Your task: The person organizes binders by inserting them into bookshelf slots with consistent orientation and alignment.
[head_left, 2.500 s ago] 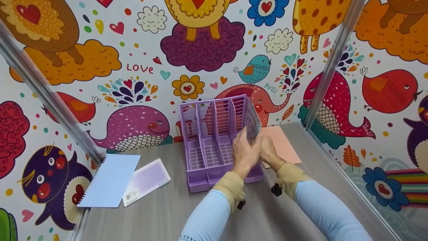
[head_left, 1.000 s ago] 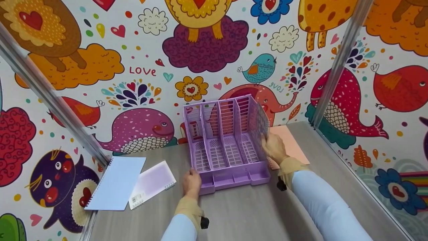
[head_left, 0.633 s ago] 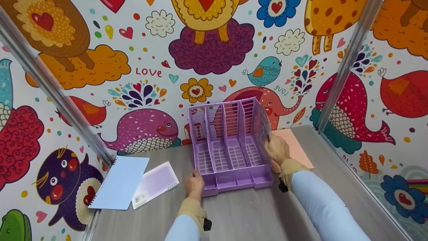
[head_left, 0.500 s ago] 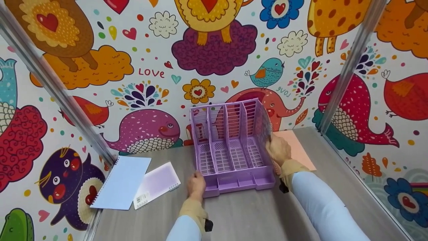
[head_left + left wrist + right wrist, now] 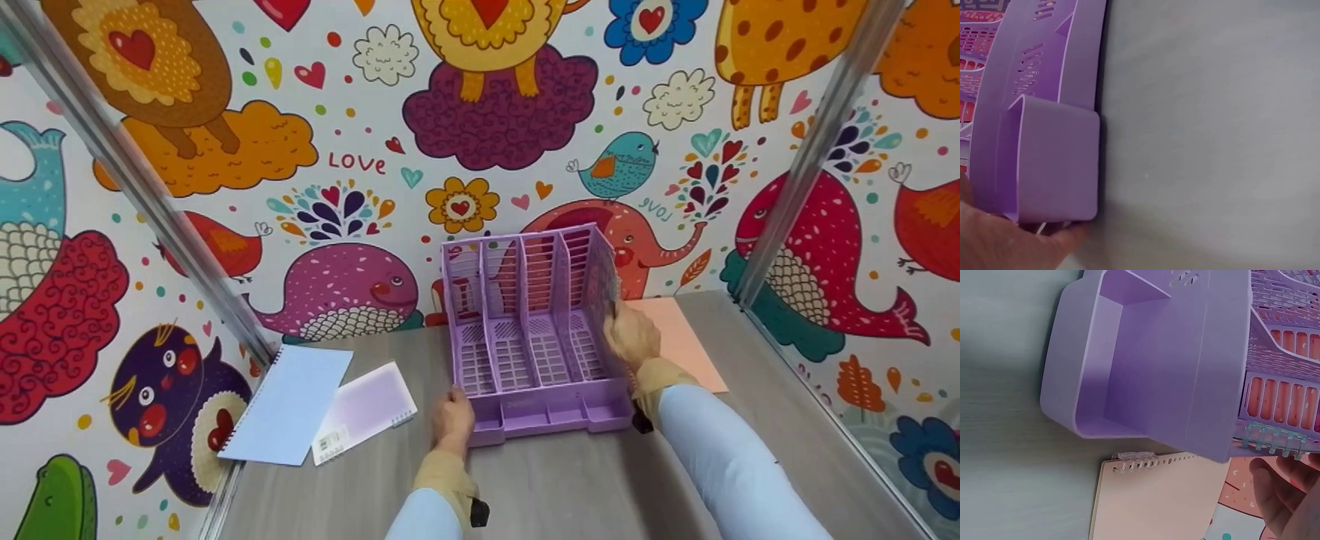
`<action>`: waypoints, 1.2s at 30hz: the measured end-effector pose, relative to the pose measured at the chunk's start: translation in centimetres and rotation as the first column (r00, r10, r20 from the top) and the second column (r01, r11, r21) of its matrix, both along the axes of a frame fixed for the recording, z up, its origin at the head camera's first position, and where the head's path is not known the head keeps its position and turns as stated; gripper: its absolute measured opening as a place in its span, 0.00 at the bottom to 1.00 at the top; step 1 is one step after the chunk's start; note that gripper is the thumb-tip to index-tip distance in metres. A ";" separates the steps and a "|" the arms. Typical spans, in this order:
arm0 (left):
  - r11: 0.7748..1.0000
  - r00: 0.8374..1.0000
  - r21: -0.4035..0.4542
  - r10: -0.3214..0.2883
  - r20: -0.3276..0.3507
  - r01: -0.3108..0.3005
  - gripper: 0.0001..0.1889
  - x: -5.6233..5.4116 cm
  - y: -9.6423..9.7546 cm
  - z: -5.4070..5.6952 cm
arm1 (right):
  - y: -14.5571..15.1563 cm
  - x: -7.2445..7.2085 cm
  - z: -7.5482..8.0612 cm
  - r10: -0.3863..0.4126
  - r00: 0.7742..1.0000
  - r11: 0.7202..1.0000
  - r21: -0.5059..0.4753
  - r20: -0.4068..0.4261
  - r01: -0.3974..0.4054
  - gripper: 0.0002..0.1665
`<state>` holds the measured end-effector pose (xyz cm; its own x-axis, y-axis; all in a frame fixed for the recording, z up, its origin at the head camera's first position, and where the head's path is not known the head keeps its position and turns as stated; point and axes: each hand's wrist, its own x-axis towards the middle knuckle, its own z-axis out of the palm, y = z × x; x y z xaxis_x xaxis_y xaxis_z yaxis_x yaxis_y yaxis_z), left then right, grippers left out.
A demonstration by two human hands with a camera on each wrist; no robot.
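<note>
A purple file organizer with slotted compartments and a row of small front trays stands on the table against the back wall. My left hand grips its front left side, thumb and fingers around the lower edge beside a tray. My right hand holds the right side of the organizer, fingertips curled against the side in the right wrist view. A dark patterned notebook stands upright along that right side; its teal binding rings show close to my right fingertips.
On the left lie a blue spiral notebook and a white-and-purple notebook, slightly overlapping. A peach notebook lies right of the organizer, partly behind my right hand. The printed back wall and metal corner posts bound the table.
My left hand has left the upright notebook at the right and moved to the organizer's front left side. My right hand has stayed at the right side. The head view has shifted slightly.
</note>
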<state>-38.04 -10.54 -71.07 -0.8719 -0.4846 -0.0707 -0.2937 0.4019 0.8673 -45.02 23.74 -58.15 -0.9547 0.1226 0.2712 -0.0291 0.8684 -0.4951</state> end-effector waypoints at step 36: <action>0.995 0.995 0.019 0.094 -0.045 -0.093 0.26 0.6 0.6 -1.1 | 0.5 -2.3 -2.6 -0.043 0.984 0.991 0.134 0.175 0.019 0.51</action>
<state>-37.48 -9.96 -72.15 -0.8251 -0.5634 -0.0407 -0.2894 0.3597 0.8871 -47.33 24.28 -60.70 -0.9853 0.1275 0.1140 0.0767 0.9251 -0.3719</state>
